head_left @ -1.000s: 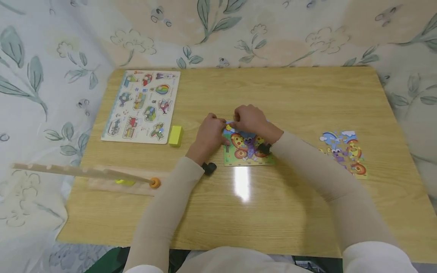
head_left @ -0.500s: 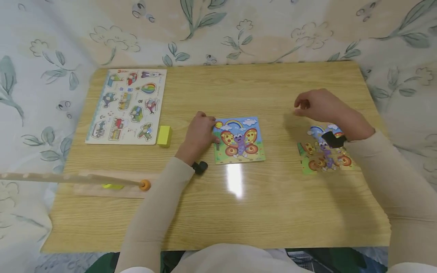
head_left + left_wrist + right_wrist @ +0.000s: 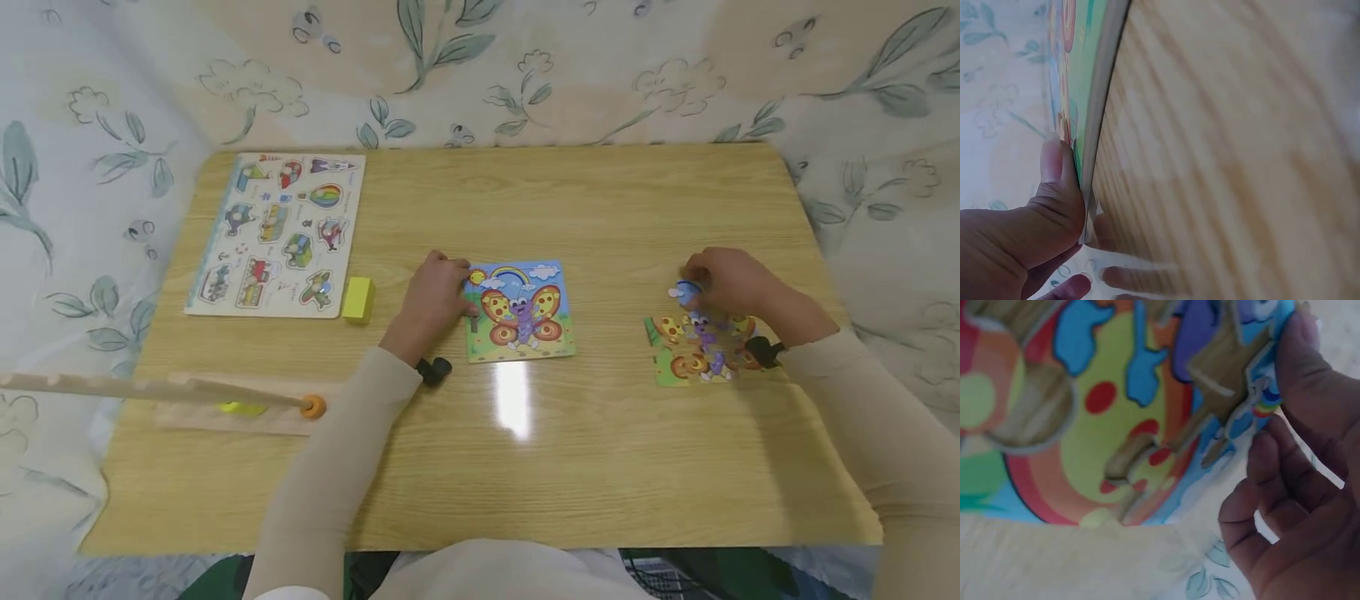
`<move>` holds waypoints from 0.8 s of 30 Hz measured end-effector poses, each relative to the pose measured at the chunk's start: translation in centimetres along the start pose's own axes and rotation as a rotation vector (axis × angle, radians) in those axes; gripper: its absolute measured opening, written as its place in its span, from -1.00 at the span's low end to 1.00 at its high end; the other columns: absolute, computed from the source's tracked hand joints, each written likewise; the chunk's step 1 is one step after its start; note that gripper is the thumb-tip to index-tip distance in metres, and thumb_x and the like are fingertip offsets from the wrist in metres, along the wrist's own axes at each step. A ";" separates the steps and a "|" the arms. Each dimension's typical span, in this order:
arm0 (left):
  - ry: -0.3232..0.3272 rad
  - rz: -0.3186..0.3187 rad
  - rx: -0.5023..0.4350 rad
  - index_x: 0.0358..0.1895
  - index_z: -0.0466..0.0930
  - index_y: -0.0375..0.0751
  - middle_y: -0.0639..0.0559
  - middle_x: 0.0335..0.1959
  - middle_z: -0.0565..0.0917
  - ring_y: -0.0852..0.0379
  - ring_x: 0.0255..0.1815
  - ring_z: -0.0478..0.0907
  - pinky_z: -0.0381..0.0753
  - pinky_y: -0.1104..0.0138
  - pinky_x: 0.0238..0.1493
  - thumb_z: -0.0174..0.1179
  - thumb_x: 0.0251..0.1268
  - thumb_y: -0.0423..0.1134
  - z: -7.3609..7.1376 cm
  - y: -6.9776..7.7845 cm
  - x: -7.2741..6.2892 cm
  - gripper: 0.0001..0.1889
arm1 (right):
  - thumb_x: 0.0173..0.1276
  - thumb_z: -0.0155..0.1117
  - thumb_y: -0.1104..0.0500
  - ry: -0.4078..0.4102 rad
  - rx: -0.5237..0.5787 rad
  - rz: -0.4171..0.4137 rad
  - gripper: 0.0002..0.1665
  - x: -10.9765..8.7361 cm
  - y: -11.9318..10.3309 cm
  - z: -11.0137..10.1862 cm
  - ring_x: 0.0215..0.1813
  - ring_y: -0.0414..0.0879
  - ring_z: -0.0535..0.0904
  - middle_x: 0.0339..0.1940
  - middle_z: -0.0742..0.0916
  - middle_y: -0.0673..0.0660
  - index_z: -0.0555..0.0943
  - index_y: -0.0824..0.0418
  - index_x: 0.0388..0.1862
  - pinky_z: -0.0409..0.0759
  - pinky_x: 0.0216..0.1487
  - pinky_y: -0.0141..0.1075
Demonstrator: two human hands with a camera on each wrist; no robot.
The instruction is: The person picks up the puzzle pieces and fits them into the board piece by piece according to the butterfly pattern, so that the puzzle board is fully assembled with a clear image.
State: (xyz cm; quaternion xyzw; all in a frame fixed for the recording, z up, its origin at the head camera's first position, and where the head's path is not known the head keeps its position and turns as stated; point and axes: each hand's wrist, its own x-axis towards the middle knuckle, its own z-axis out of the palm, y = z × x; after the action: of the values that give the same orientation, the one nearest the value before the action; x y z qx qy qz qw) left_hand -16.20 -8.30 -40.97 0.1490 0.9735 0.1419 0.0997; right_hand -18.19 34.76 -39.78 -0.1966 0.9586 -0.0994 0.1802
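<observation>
My left hand (image 3: pixel 437 292) holds the left edge of a square butterfly puzzle board (image 3: pixel 520 312), which lies flat on the table. In the left wrist view the thumb (image 3: pixel 1054 164) lies against the board's edge. Over at the right, my right hand (image 3: pixel 731 282) pinches a blue puzzle piece (image 3: pixel 684 292) with a rainbow print, at the back of a group of loose butterfly puzzle pieces (image 3: pixel 678 367). Thumb and fingertips meet at that piece's edge in the right wrist view. The hand hides part of the group.
A white peg puzzle (image 3: pixel 277 237) with vehicle pictures lies at the back left, a yellow block (image 3: pixel 358 300) beside it. Nearer stands a wooden rack (image 3: pixel 176 421) with a long notched bar and an orange knob (image 3: pixel 313 407). Patterned cloth (image 3: pixel 525 75) hangs behind the table (image 3: pixel 600 467).
My right hand has left the butterfly board, swung right to the loose pieces, come down and taken hold of the rainbow piece. My left hand stays at the board's left edge.
</observation>
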 end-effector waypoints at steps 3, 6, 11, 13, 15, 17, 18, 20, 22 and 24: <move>0.006 0.015 0.012 0.19 0.56 -0.23 -0.03 0.27 0.55 -0.12 0.24 0.36 0.41 0.18 0.29 0.44 -0.06 0.08 0.1 0.1 0.2 -0.29 | 0.07 0.52 0.10 0.029 0.013 0.019 -0.50 0.1 0.4 0.1 -0.18 0.13 0.56 -0.23 0.63 0.26 0.54 0.37 -0.12 0.51 -0.14 0.02; 0.006 0.014 0.014 0.19 0.56 -0.23 -0.03 0.27 0.54 -0.12 0.26 0.35 0.41 0.18 0.29 0.43 -0.05 0.08 0.1 0.3 0.3 -0.29 | 0.12 0.49 0.13 0.056 0.021 0.012 -0.62 0.3 0.2 -0.2 -0.32 0.01 0.46 -0.34 0.60 0.17 0.51 0.27 -0.24 0.43 -0.25 -0.10; 0.018 0.007 -0.011 0.18 0.57 -0.22 -0.03 0.27 0.54 -0.11 0.26 0.35 0.42 0.17 0.28 0.44 -0.05 0.07 0.2 0.3 0.4 -0.31 | 0.26 0.36 0.17 0.106 0.054 -0.045 -0.77 1.3 -2.4 -1.5 -0.43 -0.11 0.35 -0.46 0.54 0.06 0.45 0.17 -0.34 0.32 -0.37 -0.25; 0.020 0.001 -0.011 0.19 0.57 -0.22 -0.03 0.27 0.54 -0.11 0.25 0.36 0.42 0.17 0.28 0.43 -0.06 0.07 0.3 0.2 0.4 -0.30 | 0.29 0.33 0.16 0.118 0.095 -0.081 -0.79 2.2 -4.4 -2.0 -0.46 -0.12 0.34 -0.49 0.53 0.05 0.45 0.17 -0.35 0.30 -0.40 -0.28; 0.019 -0.004 -0.008 0.19 0.56 -0.21 -0.02 0.27 0.54 -0.10 0.25 0.36 0.42 0.18 0.27 0.43 -0.06 0.08 0.3 0.1 0.3 -0.29 | 0.30 0.33 0.15 0.123 0.145 -0.123 -0.79 3.4 -6.7 -2.2 -0.46 -0.13 0.34 -0.50 0.52 0.05 0.46 0.17 -0.36 0.29 -0.42 -0.31; 0.016 -0.009 -0.001 0.20 0.56 -0.19 -0.01 0.28 0.54 -0.10 0.24 0.36 0.43 0.18 0.27 0.42 -0.06 0.09 0.4 -0.1 0.2 -0.29 | 0.27 0.36 0.16 0.117 0.207 -0.165 -0.78 4.9 -9.0 -2.0 -0.46 -0.11 0.34 -0.51 0.51 0.06 0.47 0.18 -0.38 0.30 -0.42 -0.31; 0.015 -0.010 0.005 0.20 0.55 -0.19 0.00 0.28 0.54 -0.09 0.24 0.36 0.43 0.18 0.27 0.42 -0.06 0.10 0.4 -0.1 0.2 -0.28 | 0.26 0.37 0.16 0.110 0.237 -0.185 -0.77 5.7 -10.2 -1.8 -0.45 -0.10 0.34 -0.51 0.51 0.07 0.48 0.20 -0.38 0.30 -0.41 -0.31; 0.020 -0.009 0.011 0.20 0.56 -0.18 0.01 0.27 0.54 -0.09 0.24 0.37 0.44 0.19 0.26 0.42 -0.06 0.10 0.4 -0.2 0.1 -0.29 | 0.22 0.41 0.15 0.095 0.284 -0.211 -0.76 7.3 -12.3 -1.2 -0.42 -0.09 0.36 -0.50 0.53 0.07 0.51 0.20 -0.39 0.31 -0.37 -0.30; 0.029 -0.009 0.006 0.19 0.56 -0.19 0.01 0.27 0.55 -0.08 0.22 0.37 0.44 0.19 0.25 0.43 -0.06 0.09 0.4 -0.3 0.1 -0.29 | 0.20 0.43 0.13 0.084 0.316 -0.226 -0.76 8.8 -14.1 -0.5 -0.41 -0.08 0.38 -0.50 0.56 0.08 0.53 0.21 -0.39 0.33 -0.34 -0.28; 0.036 -0.006 0.004 0.19 0.57 -0.19 0.01 0.26 0.55 -0.08 0.21 0.38 0.46 0.19 0.23 0.43 -0.07 0.08 0.5 -0.3 0.0 -0.30 | 0.20 0.43 0.12 0.072 0.336 -0.234 -0.76 10.1 -15.5 0.2 -0.39 -0.08 0.41 -0.48 0.60 0.08 0.55 0.21 -0.39 0.35 -0.31 -0.27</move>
State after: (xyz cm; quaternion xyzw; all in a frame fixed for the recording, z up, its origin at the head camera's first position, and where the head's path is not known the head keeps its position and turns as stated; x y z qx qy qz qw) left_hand -16.22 -8.49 -41.50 0.1439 0.9758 0.1424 0.0821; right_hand -21.44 16.58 -38.98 -0.2703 0.9049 -0.2852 0.1635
